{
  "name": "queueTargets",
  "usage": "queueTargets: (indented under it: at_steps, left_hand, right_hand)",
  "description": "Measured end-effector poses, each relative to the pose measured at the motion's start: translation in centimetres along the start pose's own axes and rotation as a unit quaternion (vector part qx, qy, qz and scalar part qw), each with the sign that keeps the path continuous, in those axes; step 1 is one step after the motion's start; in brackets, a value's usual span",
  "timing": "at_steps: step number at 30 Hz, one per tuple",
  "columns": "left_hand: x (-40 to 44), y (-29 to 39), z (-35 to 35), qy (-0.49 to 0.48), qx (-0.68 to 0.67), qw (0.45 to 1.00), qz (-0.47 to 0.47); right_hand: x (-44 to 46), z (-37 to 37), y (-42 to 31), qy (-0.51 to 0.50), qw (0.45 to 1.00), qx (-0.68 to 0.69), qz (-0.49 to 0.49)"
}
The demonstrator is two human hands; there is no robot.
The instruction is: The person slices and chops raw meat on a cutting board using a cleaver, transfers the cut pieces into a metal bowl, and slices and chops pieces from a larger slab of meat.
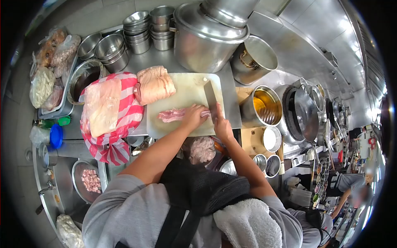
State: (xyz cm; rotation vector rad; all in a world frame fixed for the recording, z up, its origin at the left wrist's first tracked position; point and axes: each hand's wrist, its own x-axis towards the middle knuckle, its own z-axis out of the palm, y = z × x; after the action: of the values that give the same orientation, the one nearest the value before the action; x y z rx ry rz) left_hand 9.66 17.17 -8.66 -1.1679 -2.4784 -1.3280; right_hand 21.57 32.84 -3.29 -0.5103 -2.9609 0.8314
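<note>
A strip of raw pork belly [170, 115] lies across the white cutting board [186, 89]. My left hand [194, 117] presses down on its right part, fingers curled over the meat. In my right hand [223, 127], closed round the handle, is a cleaver [210, 96]. Its broad blade stands on edge at the strip's right end, close to my left fingertips. At the board's upper left corner rests a thick slab of pork with skin [155, 84]. Another pale slab [104, 108] lies on a red-and-white striped bag [131, 103] left of the board.
Stacked metal bowls [138, 35] and a large lidded pot [206, 45] stand behind the board. To the right are a pot of yellow oil [260, 105] and a wok [304, 113]. A bowl of cut meat [87, 175] sits in the sink [62, 173]. Other people work at far right.
</note>
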Motion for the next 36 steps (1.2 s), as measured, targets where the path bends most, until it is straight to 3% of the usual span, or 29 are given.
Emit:
queueTargets:
  at_steps: [6, 11, 13, 17, 19, 20, 21, 22, 23, 24, 26, 28, 31, 36]
  left_hand:
    - [0.4, -0.4, 0.5, -0.022, 0.003, 1.000, -0.012]
    - [-0.1, -1.4, 1.0, -0.013, -0.001, 0.999, 0.046]
    - [-0.1, -1.4, 0.7, -0.051, -0.008, 0.997, 0.051]
    - [-0.6, -1.0, 0.8, -0.032, -0.060, 0.993, 0.101]
    - [-0.5, 0.1, 0.3, -0.005, -0.063, 0.998, -0.027]
    - [-0.3, 0.1, 0.3, -0.001, -0.059, 0.998, -0.017]
    - [0.0, 0.2, 0.6, 0.020, -0.065, 0.996, -0.049]
    - [0.3, 0.4, 0.8, 0.042, -0.075, 0.993, -0.085]
    - [0.3, 0.5, 0.6, 0.045, -0.077, 0.993, -0.082]
    - [0.2, 0.2, 0.2, 0.020, -0.069, 0.997, -0.030]
    - [-0.3, 0.0, -0.8, -0.006, -0.056, 0.998, 0.023]
    - [-0.6, -0.1, -2.0, 0.047, 0.044, 0.993, 0.096]
    - [-1.2, -0.3, -2.5, 0.010, -0.009, 0.999, 0.029]
    - [-1.3, -2.0, -1.8, 0.011, -0.039, 0.998, 0.041]
  right_hand:
    - [-9.6, -2.7, 3.4, -0.091, 0.995, -0.007, 0.025]
    - [-2.4, -1.8, 0.8, -0.095, 0.995, -0.011, 0.010]
    - [1.1, 0.2, 0.4, -0.046, 0.999, -0.024, -0.001]
    - [1.8, 0.4, 0.6, -0.006, 0.999, -0.037, -0.015]
    - [1.1, 0.6, 1.3, -0.012, 0.999, -0.016, -0.035]
    - [-0.5, -0.1, 0.4, -0.061, 0.997, -0.036, 0.018]
    - [-2.6, -0.7, -0.3, -0.048, 0.998, -0.034, 0.012]
    - [-3.5, 0.6, 1.2, 0.017, 0.997, -0.034, -0.060]
    - [-3.8, 1.8, 3.5, 0.077, 0.988, -0.035, -0.130]
    - [-3.9, 0.8, 3.8, 0.078, 0.988, -0.036, -0.132]
    - [-3.2, -1.5, 3.0, -0.037, 0.998, 0.009, -0.043]
    - [-2.9, -2.6, 1.5, -0.013, 0.999, 0.012, -0.050]
    - [-2.6, -3.5, -0.5, 0.022, 0.998, 0.008, -0.056]
    - [-0.7, -2.8, -2.9, 0.036, 0.995, 0.041, -0.083]
